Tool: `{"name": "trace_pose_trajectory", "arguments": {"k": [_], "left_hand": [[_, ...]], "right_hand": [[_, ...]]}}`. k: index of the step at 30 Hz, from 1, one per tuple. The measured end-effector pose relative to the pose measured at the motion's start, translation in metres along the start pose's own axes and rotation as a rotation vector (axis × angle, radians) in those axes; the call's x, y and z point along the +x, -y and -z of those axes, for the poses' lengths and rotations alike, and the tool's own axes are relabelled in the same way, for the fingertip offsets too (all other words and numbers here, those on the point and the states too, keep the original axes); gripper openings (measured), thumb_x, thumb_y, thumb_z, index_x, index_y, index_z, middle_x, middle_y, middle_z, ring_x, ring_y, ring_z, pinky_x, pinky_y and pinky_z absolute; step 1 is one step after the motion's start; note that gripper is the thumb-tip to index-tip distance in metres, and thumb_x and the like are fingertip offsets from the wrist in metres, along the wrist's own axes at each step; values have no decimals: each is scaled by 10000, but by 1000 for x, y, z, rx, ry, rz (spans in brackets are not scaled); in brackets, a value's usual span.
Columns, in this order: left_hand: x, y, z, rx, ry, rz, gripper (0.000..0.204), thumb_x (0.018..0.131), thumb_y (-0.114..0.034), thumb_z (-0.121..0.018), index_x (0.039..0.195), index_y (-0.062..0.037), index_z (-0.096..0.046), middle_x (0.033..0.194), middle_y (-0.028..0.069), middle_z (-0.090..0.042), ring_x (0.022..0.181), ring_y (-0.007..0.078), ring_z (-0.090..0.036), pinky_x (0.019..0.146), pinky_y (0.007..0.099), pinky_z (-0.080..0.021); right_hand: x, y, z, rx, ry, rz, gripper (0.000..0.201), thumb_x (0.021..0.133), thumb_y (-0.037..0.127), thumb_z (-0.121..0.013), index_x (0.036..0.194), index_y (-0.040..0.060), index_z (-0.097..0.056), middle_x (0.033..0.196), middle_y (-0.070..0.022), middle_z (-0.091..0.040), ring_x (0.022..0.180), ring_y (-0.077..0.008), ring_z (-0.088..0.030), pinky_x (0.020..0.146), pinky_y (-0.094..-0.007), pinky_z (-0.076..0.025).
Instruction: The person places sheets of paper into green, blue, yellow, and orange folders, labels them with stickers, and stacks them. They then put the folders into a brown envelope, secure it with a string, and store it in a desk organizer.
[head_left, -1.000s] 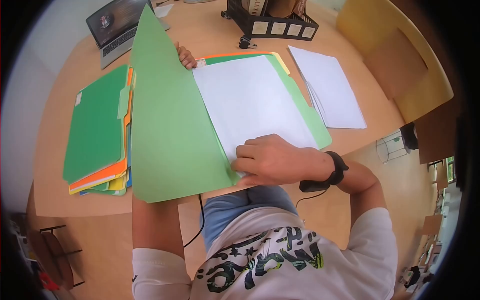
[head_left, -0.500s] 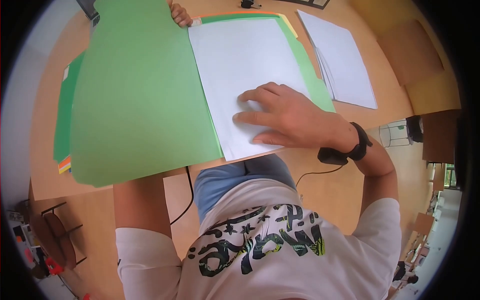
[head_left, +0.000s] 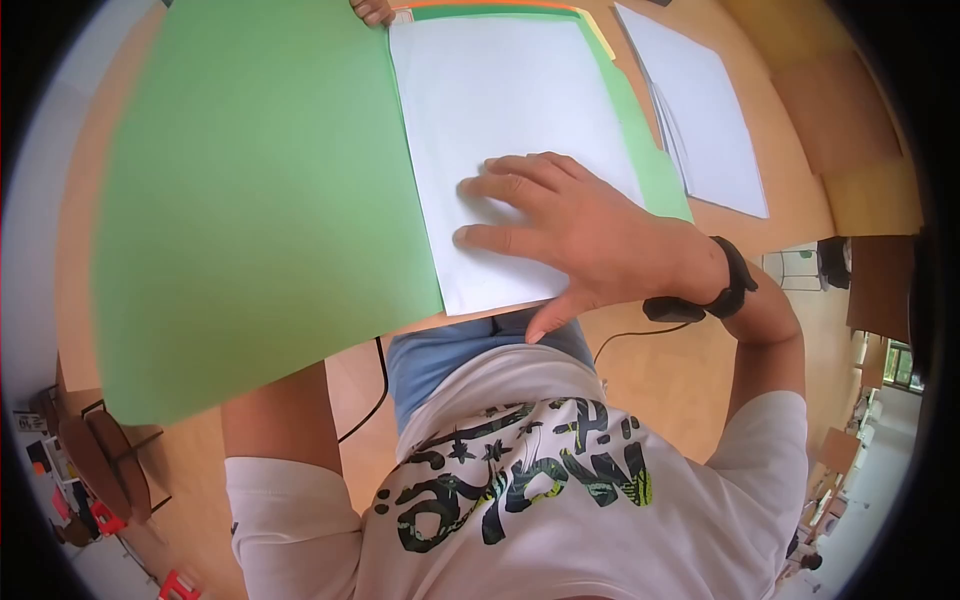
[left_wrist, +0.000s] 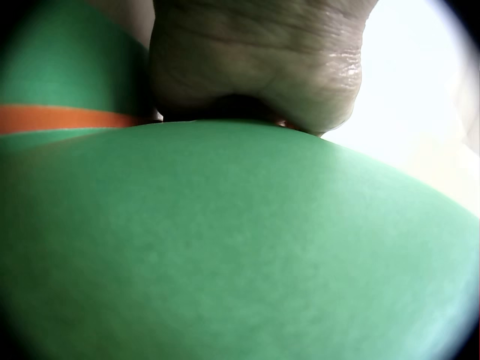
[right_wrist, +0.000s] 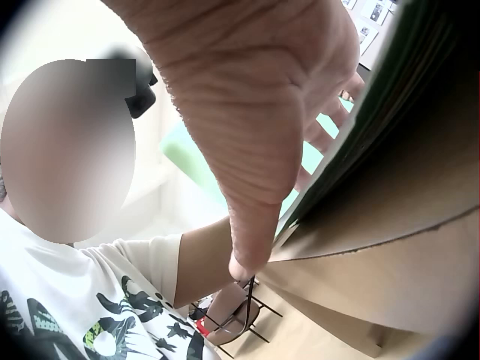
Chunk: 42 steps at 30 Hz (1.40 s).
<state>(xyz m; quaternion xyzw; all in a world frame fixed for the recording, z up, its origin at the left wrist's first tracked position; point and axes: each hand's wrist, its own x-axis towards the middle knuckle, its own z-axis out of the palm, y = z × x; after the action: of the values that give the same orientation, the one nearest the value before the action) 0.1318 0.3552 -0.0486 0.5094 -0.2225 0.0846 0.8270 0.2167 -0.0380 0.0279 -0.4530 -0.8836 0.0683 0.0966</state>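
A light green folder (head_left: 260,200) lies opened, its left cover raised and tilted toward the person. White paper (head_left: 510,100) lies on its right side. My right hand (head_left: 590,225) rests spread on the paper, its thumb out past the near edge; the right wrist view shows this hand (right_wrist: 255,97) from the palm side. At the fold's far end my left hand (head_left: 373,10) is partly visible with curled fingers at the cover's edge. In the left wrist view that hand (left_wrist: 259,60) is behind the green cover (left_wrist: 247,240), its fingertips hidden.
Beneath the opened folder, a darker green folder (head_left: 480,12) and an orange edge show at the far side. A second stack of white paper (head_left: 700,110) lies to the right on the wooden table (head_left: 800,180). A wire basket (head_left: 790,270) stands beyond the table's right edge.
The right hand has moved from the fold near the paper's lower left corner onto the paper and spread its fingers. The green cover has swung lower to the left, and the head view has shifted nearer.
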Motion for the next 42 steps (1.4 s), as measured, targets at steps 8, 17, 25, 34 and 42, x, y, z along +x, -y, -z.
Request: {"name": "trace_pose_trajectory", "arguments": {"k": [8, 17, 25, 34, 42], "left_hand": [[-3, 0, -4, 1, -6, -7, 522, 1028, -358, -172, 679, -111, -472, 620, 6, -443, 652, 183, -450, 736, 354, -378], [0, 2, -3, 11, -25, -24, 530, 1028, -363, -169, 679, -106, -475, 614, 10, -441, 643, 187, -446, 720, 353, -379], [-2, 9, -18, -2, -153, -92, 552, 1026, -378, -164, 678, -90, -480, 599, 22, -436, 616, 196, -434, 668, 347, -383], [1, 8, -2, -17, -10, -77, 581, 1025, -390, -134, 718, -81, -518, 652, 39, -498, 664, 220, -501, 724, 361, -398], [1, 11, -24, -36, -263, -116, 428, 1006, -347, -291, 681, -115, -445, 613, 21, -427, 612, 176, -454, 690, 327, -404]], "right_hand": [[2, -5, 1, 57, 36, 37, 691, 646, 446, -738, 1219, 123, -527, 1300, -161, -440, 1220, -345, -413, 980, -449, -372], [-1, -8, 9, 88, 44, 62, 707, 661, 498, -713, 1221, 106, -531, 1279, -175, -459, 1191, -365, -436, 973, -453, -379], [15, -167, 102, 75, -403, -481, 256, 893, 219, -594, 1002, -9, -637, 838, -54, -636, 777, -112, -567, 707, -268, -459], [53, -280, 33, 70, -337, -768, 610, 685, 406, -768, 1093, -23, -622, 1017, -199, -652, 971, -330, -616, 840, -364, -473], [62, -294, 24, 428, -475, -746, 395, 768, 275, -742, 1000, -22, -626, 814, -99, -649, 770, -174, -602, 702, -285, -468]]}}
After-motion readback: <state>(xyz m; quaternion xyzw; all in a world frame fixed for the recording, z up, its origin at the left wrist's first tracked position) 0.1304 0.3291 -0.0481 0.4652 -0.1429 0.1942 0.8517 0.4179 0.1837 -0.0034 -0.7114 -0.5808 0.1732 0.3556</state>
